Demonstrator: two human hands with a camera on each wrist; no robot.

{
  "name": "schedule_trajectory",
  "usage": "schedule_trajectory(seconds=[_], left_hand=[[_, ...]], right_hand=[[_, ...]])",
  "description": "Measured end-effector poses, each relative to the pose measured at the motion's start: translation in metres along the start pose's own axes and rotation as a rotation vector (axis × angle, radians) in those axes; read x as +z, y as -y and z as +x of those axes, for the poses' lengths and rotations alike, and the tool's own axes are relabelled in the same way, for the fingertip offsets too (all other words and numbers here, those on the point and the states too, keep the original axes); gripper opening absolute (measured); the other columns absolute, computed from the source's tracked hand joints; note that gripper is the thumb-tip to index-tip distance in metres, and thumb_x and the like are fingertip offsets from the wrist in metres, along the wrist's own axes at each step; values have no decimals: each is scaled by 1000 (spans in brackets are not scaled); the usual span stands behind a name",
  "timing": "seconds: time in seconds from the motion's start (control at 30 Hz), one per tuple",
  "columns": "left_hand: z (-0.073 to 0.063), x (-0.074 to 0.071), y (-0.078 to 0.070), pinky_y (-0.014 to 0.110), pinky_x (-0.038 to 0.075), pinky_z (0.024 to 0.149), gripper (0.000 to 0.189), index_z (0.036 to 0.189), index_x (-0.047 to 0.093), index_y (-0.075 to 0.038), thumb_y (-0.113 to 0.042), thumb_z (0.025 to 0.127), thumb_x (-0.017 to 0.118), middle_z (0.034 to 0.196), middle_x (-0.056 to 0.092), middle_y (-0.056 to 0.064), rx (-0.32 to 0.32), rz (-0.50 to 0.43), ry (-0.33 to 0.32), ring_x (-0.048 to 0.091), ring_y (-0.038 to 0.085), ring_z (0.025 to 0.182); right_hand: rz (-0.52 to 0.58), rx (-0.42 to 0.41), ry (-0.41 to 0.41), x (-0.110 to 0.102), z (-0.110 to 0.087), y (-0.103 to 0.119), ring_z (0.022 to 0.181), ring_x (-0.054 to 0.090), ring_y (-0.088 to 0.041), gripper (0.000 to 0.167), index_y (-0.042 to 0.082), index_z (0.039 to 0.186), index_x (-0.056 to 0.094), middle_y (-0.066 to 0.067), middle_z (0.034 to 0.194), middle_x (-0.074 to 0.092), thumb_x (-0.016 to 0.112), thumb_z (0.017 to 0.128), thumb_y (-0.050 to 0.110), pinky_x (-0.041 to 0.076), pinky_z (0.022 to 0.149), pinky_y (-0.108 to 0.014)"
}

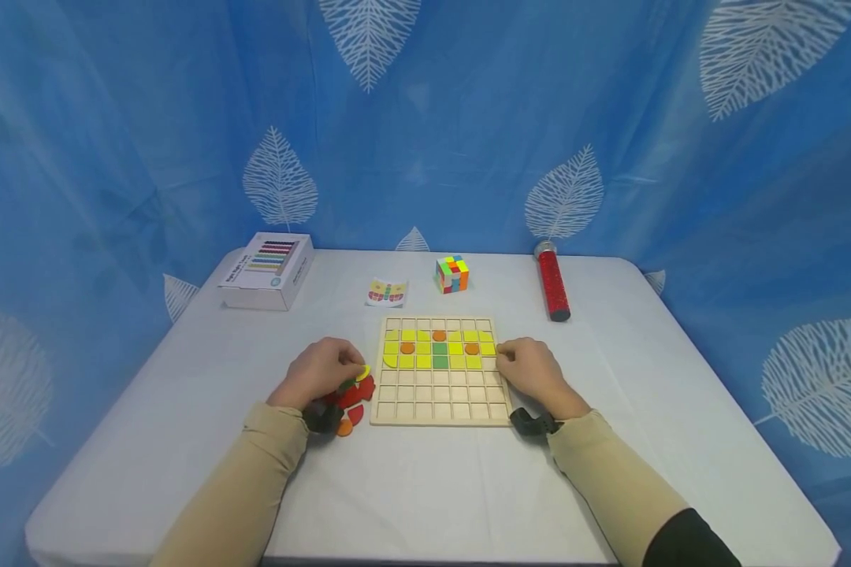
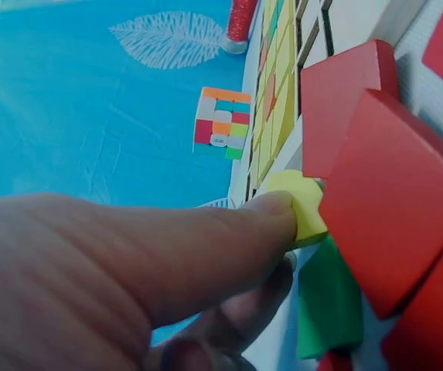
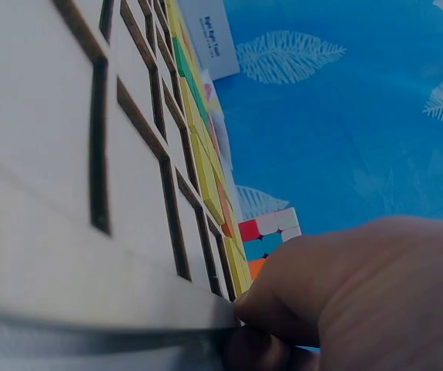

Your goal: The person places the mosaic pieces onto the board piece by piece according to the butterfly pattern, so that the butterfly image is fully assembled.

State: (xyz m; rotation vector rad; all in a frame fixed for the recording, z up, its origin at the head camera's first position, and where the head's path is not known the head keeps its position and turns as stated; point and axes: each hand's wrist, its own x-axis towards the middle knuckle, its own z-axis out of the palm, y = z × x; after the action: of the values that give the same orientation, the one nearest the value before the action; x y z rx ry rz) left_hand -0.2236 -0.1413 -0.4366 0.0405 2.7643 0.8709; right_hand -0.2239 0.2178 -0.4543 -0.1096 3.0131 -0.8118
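Presently, left hand pinches a yellow piece beside red pieces, left of the wooden grid board; right hand grips its right edge. Board lies on bench, yellow, orange and green tiles toward far side.

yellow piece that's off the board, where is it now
In the head view, the yellow piece is in the grip of the left hand, just left of the wooden board and beside the red pieces.
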Motion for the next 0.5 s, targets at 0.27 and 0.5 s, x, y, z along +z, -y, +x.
schedule_trajectory(seconds=[0.27, 0.5], left_hand=[[0, -7, -6, 36, 53, 80, 17, 105, 73, -15, -27, 93, 74, 99, 67, 3, 21, -60, -44, 60, 23, 92], [3, -3, -33, 39, 50, 79, 18, 109, 74, -16, -28, 96, 68, 104, 69, 3, 169, -82, -66, 59, 24, 92]], right_hand=[[7, 15, 11, -1, 1, 0, 95, 60, -25, 39, 2, 128, 71, -15, 126, 72, 59, 94, 18, 47, 82, -40], [13, 28, 19, -2, 2, 1, 101, 61, -26, 40, 2, 129, 70, -17, 129, 70, 59, 94, 17, 51, 93, -47]])
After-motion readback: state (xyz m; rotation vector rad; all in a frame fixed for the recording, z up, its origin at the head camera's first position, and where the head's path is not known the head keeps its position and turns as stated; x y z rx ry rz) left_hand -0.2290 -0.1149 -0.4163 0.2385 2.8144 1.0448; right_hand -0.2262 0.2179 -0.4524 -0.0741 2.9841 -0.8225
